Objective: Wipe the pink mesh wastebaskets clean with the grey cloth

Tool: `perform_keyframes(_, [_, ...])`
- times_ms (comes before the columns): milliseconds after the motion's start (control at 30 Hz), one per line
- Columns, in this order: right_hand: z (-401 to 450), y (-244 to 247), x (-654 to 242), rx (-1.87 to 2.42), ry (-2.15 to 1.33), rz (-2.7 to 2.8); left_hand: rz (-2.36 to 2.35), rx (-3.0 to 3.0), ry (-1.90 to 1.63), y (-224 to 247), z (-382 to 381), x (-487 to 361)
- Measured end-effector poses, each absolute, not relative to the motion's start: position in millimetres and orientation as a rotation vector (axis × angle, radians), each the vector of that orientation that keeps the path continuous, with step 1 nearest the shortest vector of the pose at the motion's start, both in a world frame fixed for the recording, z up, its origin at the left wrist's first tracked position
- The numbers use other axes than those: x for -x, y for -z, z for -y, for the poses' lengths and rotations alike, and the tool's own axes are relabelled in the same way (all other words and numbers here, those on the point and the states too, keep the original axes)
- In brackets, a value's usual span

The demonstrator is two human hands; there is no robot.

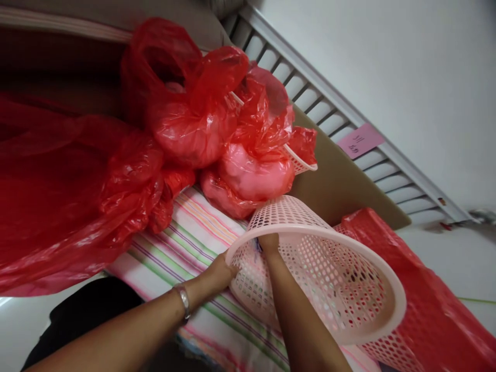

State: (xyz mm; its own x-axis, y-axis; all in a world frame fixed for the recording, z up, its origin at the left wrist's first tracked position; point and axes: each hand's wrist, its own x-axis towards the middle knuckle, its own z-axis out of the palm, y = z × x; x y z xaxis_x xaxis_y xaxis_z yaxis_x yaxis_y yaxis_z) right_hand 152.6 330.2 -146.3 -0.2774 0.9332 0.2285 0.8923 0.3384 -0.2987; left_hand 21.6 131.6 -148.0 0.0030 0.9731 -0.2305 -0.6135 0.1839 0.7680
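This looks like a bedroom, in a home or dormitory; which, cannot be told. Signs are the striped sheet (194,222), apparently bedding, the slatted rail (329,85) with a handwritten note (360,140), the plain wall (426,77), and the household basket (341,253) and red bags (189,129).

Pale wall (418,77) — slatted frame (335,102) alongside — tan board (341,178) just before it.

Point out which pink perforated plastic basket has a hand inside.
The tilted pink perforated plastic basket, mouth facing the camera: the right hand reaches inside, the left hand grips its rim. The rear basket and rightmost basket show no hand.
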Motion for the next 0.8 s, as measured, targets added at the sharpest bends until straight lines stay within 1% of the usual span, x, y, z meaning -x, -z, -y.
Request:
perform_keyframes(100, [-318,143,-154,1.656,-0.149,2.275,-0.849,-0.520,-1.339,150,-131,-22])
perform_keyframes(200, [-288,140,-158,1.685,-0.145,2.295,-0.817,-0.518,-1.371,154,-133,-23])
perform_keyframes(433, [-183,135,-169,1.421,-0.253,2.421,-0.758,-0.571,-1.455,154,-133,-23])
perform_keyframes(533, [-157,134,-174,1.391,-0.329,2.381,-0.762,-0.565,-1.449,152,-131,-23])
perform_keyframes(667, [-166,139,-175,1.418,-0.410,2.324,-0.737,-0.522,-1.491,154,-132,-26])
perform_keyframes(800, [-212,150,-165,1.486,-0.260,2.161,-0.738,-0.519,-1.442,160,-135,-29])
